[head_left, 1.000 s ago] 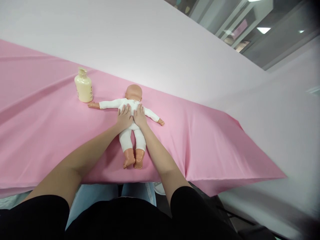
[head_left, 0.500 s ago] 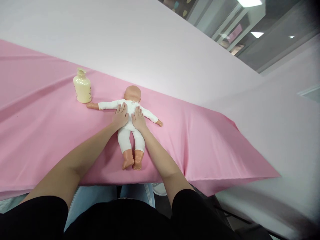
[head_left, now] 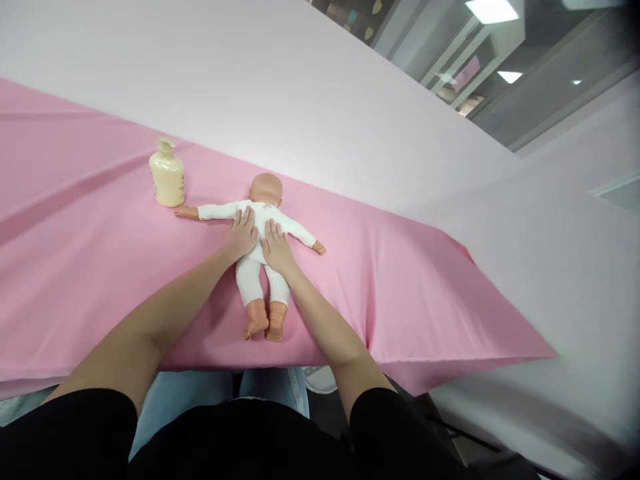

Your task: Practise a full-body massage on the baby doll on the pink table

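Observation:
A baby doll (head_left: pixel 261 280) in a white suit lies face down on the pink cloth (head_left: pixel 100 267), head away from me, arms spread wide. My left hand (head_left: pixel 241 235) rests flat on the left side of its back, fingers together. Beside it my right hand (head_left: pixel 275 245) lies flat on the right side of the back. Neither hand grips anything. A cream bottle (head_left: pixel 167 173) stands upright just past the doll's left hand.
The pink cloth covers the table and hangs over its near edge above my legs. A pale wall (head_left: pixel 300 93) rises behind the table. Glass partitions and ceiling lights (head_left: pixel 493 10) show at the upper right.
Both hands have slid a little along the doll's back, the right one slightly toward me. The doll and bottle stay where they were.

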The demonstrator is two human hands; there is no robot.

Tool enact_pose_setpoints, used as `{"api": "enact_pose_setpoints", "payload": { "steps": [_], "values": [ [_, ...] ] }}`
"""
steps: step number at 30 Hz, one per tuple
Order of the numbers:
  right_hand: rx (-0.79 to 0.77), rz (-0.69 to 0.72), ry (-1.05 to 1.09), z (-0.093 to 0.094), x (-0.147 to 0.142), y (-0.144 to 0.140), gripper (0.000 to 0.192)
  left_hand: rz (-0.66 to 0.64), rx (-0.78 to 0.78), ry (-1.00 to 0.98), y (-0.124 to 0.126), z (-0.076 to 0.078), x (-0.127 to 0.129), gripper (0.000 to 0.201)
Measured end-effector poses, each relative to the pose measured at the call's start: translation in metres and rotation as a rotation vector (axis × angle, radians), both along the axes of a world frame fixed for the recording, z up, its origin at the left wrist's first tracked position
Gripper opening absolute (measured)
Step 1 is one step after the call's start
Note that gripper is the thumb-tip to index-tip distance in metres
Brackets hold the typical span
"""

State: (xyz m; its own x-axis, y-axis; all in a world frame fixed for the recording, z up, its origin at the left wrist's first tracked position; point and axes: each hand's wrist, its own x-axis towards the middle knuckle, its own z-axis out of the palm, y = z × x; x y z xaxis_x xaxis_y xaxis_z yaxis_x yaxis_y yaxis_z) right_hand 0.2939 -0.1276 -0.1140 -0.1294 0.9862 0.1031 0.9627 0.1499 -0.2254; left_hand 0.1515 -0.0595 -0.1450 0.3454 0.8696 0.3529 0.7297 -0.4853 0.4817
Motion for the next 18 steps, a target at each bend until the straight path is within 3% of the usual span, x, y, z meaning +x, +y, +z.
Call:
{"api": "enact_pose_setpoints", "payload": {
  "steps": [5, 12, 18],
  "values": [
    [0.016, 0.101, -0.085, 0.008, -0.002, 0.0, 0.066, 0.041, -0.093, -0.002, -0.004, 0.004, 0.001, 0.068],
    [0.001, 0.29, -0.097, 0.016, 0.003, 0.021, 0.067, -0.044, -0.016, -0.017, -0.002, 0.004, -0.001, 0.065],
    [0.006, 0.172, 0.053, 0.012, 0.005, 0.032, 0.062, 0.022, -0.078, -0.003, -0.003, 0.004, 0.0, 0.066]
  ]
}}
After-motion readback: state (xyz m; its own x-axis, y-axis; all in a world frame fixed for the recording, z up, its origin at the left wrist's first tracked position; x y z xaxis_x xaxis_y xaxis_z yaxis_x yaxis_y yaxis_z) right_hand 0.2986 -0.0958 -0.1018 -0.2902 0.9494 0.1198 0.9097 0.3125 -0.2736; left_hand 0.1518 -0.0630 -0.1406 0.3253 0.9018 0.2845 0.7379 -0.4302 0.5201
